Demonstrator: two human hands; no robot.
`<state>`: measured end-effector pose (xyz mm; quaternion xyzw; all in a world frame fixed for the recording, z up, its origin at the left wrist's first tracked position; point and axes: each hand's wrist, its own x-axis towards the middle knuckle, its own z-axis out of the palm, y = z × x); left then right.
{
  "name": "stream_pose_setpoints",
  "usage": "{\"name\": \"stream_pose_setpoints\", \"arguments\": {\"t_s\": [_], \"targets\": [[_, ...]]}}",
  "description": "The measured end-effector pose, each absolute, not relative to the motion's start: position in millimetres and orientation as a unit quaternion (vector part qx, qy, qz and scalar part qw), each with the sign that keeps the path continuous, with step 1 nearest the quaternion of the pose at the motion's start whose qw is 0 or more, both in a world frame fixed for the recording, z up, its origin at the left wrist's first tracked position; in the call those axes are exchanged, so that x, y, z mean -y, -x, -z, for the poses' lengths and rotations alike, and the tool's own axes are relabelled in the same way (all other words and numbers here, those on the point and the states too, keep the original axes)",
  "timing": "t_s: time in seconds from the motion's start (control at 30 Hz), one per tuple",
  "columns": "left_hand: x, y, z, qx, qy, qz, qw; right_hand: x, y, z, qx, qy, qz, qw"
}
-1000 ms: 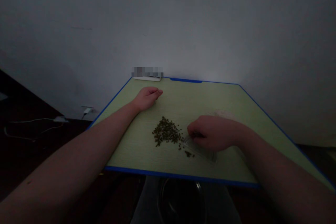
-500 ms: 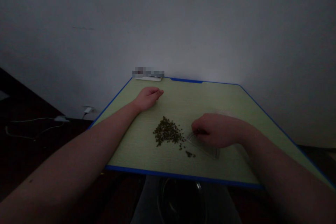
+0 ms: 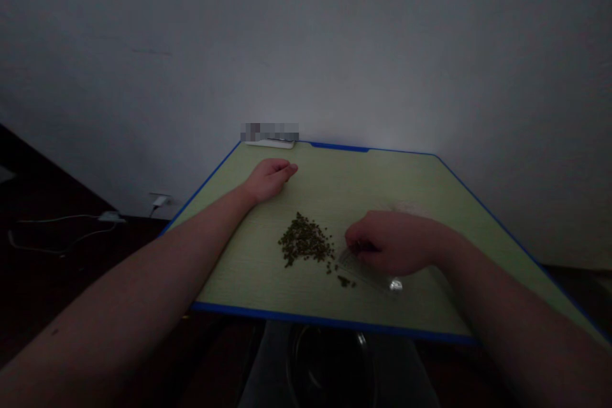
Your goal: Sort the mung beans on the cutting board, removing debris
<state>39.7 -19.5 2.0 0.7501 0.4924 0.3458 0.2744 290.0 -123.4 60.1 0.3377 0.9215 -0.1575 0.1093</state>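
Observation:
On the pale green tabletop (image 3: 268,280), a loose heap of small dark green-brown grains or seeds (image 3: 303,239) lies between my hands, with a small stray clump near its right side. My left hand (image 3: 272,180) rests beyond the heap, closed, thumb against the curled fingers; nothing shows in it. My right hand (image 3: 392,242) is closed with fingertips pinched and turned down, right of the heap. Under it lies a clear plastic piece (image 3: 366,271), mostly covered by the hand, with a bright glint at its near edge. What the right fingertips pinch is hidden in shadow.
A white flat object (image 3: 270,143), partly blurred out, sits at the far left corner. Blue edging (image 3: 335,323) borders the table, which stands against a grey wall (image 3: 358,44). A dark round bowl-like vessel (image 3: 332,366) is below the near edge. White cables (image 3: 67,242) lie at left.
My right hand has moved slightly left and down. The clear plastic under it has shifted a little, and a glint now shows on it. Left hand and heap look unchanged.

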Motion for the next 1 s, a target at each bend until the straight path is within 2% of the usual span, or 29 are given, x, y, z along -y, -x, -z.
{"name": "stream_pose_setpoints", "arguments": {"t_s": [1.0], "targets": [[20.3,-39.9,-1.8,-0.493,-0.746,-0.344,0.287,121.6,-287.9,-63.0,-0.908,-0.392,0.1,0.113]]}}
